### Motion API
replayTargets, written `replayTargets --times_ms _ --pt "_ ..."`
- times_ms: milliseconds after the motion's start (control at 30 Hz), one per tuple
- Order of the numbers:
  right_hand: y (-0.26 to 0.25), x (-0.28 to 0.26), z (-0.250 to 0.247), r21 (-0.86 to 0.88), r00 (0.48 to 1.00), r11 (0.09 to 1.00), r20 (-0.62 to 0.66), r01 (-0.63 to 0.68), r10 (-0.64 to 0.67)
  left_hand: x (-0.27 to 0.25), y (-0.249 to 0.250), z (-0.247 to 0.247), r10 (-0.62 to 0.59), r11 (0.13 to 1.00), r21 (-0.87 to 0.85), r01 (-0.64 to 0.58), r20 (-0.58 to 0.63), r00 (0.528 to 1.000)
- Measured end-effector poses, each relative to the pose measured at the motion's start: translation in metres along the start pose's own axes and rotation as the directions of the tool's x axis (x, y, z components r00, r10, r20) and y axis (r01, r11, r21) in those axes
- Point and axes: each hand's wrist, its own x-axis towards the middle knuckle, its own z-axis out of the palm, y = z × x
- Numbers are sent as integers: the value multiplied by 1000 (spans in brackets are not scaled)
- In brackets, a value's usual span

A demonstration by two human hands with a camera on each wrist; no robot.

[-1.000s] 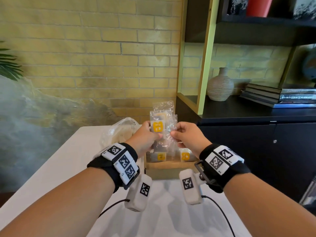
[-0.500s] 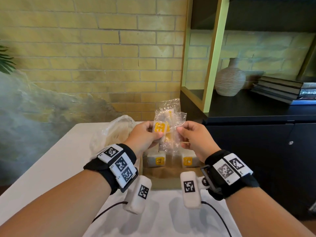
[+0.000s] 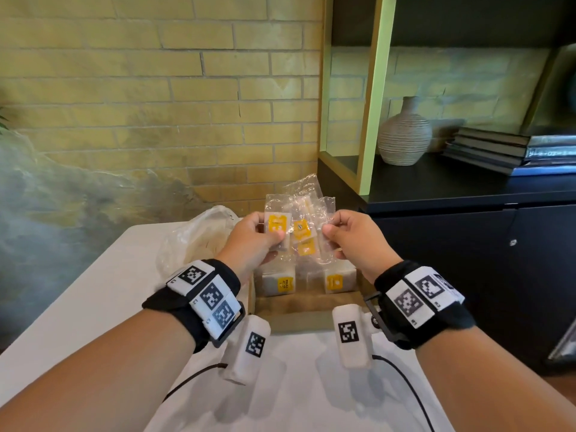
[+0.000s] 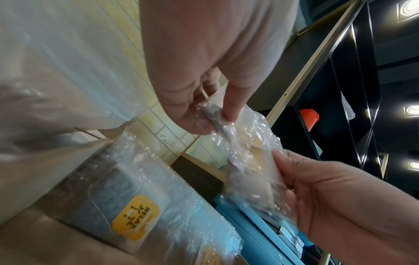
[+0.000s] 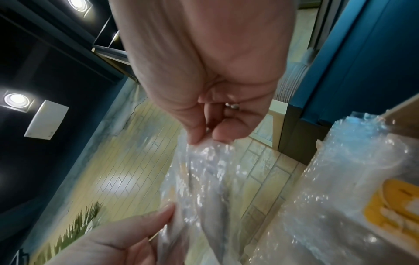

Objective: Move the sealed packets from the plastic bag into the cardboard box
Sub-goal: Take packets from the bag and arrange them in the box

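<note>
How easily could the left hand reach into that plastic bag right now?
Probably not at once: the left hand pinches sealed packets together with the right hand. The plastic bag lies close beside it, unblocked.

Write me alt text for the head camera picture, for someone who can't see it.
Two hands, left hand and right hand, pinch a cluster of clear packets with yellow labels above an open cardboard box that already holds two such packets. The box sits on a white table beside a crumpled plastic bag, before a yellow brick wall and dark shelving.
</note>
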Motion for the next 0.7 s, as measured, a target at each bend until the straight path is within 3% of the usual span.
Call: replayTargets --times_ms 133,233,433,567,700 --pt "0 3 -7 -169 999 985 7 46 -45 -4 7 -8 82 994 64 -84 33 996" --pt "-2 4 -9 -280 996 957 50 79 -68 -7 12 -7 161 963 203 -174 78 984" --pt "-6 0 -3 -383 989 915 113 128 -91 -11 14 0 295 769 543 -337 165 941" --pt "-6 -2 -1 -404 990 908 121 111 -67 -11 11 -1 354 692 605 -395 193 915" --pt "-6 -3 1 -406 988 903 121 137 -96 -13 15 -3 341 687 610 -395 209 916"
